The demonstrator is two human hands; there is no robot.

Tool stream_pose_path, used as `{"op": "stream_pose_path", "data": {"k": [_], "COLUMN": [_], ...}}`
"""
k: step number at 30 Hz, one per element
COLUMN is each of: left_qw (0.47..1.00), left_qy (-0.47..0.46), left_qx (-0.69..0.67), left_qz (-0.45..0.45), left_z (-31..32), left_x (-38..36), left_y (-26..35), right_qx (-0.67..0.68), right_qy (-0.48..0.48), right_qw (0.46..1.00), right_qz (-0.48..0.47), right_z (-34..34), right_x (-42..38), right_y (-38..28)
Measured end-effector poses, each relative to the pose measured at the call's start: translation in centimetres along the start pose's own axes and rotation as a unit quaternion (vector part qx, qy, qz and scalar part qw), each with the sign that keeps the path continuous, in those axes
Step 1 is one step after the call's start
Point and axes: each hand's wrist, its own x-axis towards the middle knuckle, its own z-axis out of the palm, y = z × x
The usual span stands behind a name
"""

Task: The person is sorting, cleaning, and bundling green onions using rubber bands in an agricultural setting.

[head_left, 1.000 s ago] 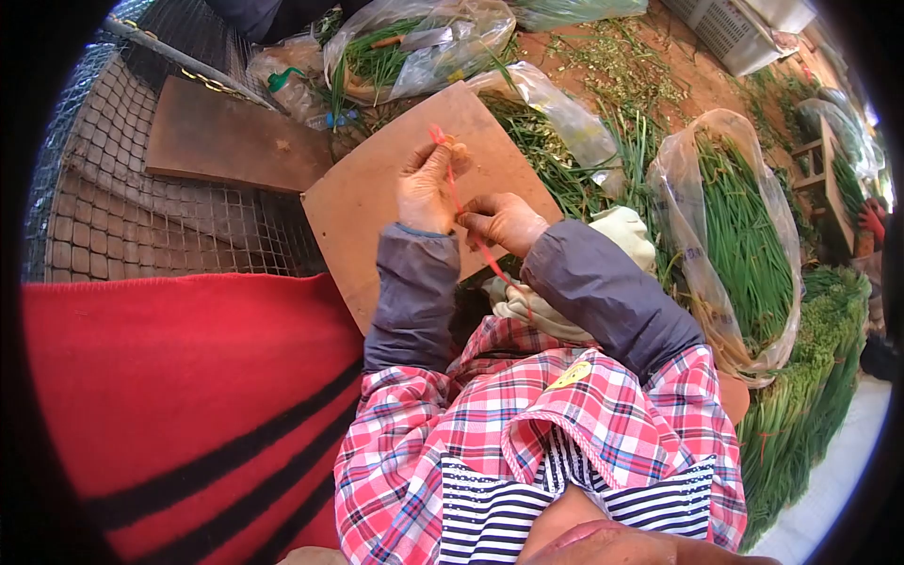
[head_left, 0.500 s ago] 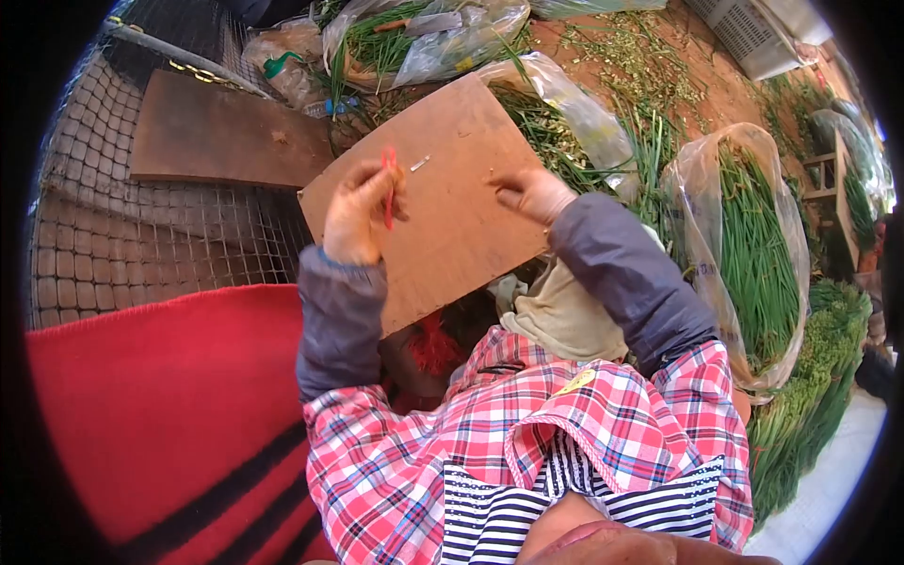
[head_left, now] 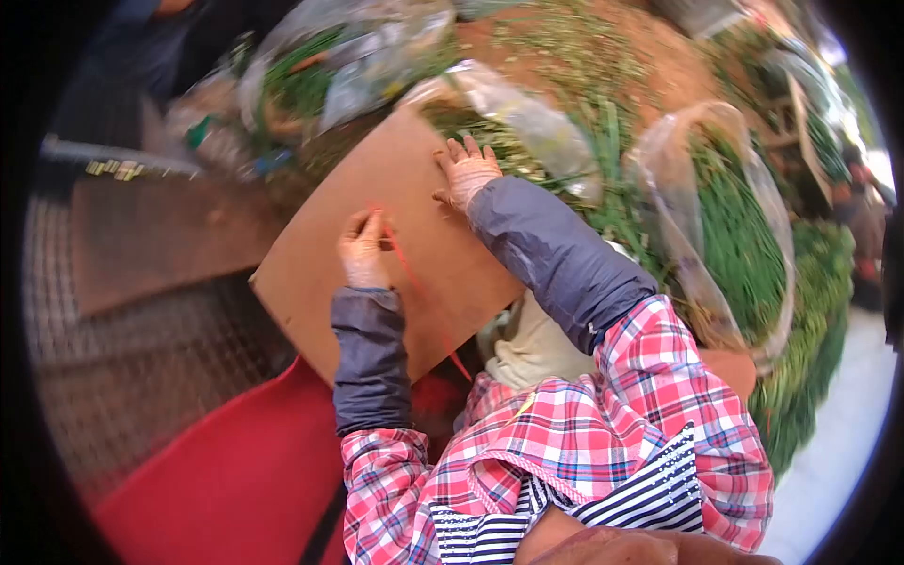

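My left hand is closed in a pinch on a thin red string over the brown board. From the fingers the string trails down across the board toward my lap. At the board's far right edge my right hand lies with its fingers spread, holding nothing that I can see. The board rests across my lap at a slant.
Beyond the right hand lies a clear plastic bag among green stalks. Farther right stands a bag of long green stalks. A second brown board rests over dark mesh on the left. Red cloth spreads beside me.
My right hand has moved up and left to the board's far edge, fingers now spread. The red string now hangs long from my left hand. The whole view has shifted.
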Motion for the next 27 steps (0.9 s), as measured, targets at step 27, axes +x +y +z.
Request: {"op": "stream_pose_path", "data": {"k": [27], "left_qw": [0.901], "left_qy": [-0.42], "left_qx": [0.05], "left_qz": [0.094], "left_z": [31.0], "left_x": [-29.3], "left_y": [1.0], "right_qx": [0.436], "right_qy": [0.244], "right_qw": [0.866], "right_qz": [-0.023], "right_z": [-5.5], "right_x": [-40.3], "right_y": [22.5]}}
